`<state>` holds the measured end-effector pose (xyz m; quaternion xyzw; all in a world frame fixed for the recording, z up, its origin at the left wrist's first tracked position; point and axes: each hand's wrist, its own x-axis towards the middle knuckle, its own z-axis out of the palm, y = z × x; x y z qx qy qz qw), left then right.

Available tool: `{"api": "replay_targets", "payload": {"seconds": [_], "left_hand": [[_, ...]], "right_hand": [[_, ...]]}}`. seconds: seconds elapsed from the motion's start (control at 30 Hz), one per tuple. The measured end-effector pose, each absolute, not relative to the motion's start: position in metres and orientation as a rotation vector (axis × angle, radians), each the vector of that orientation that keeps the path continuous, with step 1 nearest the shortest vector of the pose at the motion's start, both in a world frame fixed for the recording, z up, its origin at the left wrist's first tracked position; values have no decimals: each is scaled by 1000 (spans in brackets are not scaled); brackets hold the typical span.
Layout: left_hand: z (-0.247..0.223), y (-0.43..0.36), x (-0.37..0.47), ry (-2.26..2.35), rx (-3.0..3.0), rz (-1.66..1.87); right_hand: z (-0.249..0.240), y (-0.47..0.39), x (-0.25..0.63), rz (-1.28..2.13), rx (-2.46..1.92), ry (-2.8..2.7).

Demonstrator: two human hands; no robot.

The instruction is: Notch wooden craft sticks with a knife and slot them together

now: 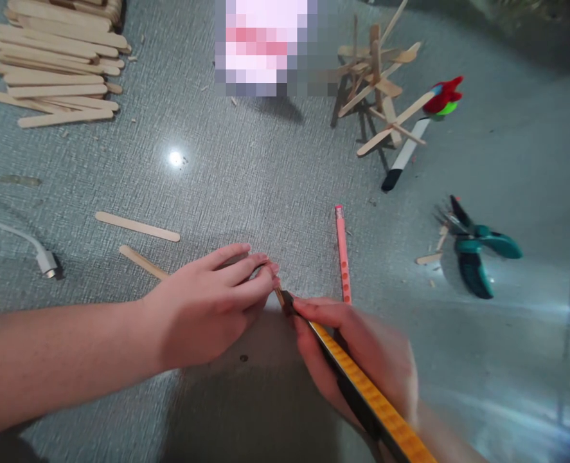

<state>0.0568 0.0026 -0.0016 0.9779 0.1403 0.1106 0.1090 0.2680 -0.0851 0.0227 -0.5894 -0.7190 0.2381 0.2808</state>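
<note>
My left hand [217, 299] is closed, its fingertips pinching a small wooden craft stick [279, 294] that is mostly hidden under them. In my right hand [362, 354] is a long yellow-and-black utility knife [369, 392], slanting down to the lower right. Its dark tip meets the near end of that stick, just by my left fingertips; the blade's edge is too small to make out. A second craft stick [142, 262] lies partly under my left hand, with another loose craft stick [137, 226] just beyond it. Past my right hand is a pink pencil [342, 254].
A heap of craft sticks [58, 71] lies at the far left. At the back right stand a structure of joined sticks [381, 83] and a white marker [407, 151]. Green-handled pliers [480, 241] lie at right, a white cable [46, 260] at left. A blurred-out object [263, 48] is at the back.
</note>
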Motion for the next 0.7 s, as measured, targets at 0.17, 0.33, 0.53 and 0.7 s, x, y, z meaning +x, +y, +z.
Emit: {"api": "replay_targets", "payload": {"seconds": [0.17,0.33,0.53,0.7], "left_hand": [[1,2,57,425,2858,310],[0,5,57,392,2835,306],[-4,6,57,387,2830,346],[-3,6,57,368,2837,343]], "right_hand": [[23,-87,270,624,-1578,-1943],[19,-92,269,596,-1615,-1901],[16,-91,270,542,-1575,-1911],[11,-100,278,575,-1581,-1818]]}}
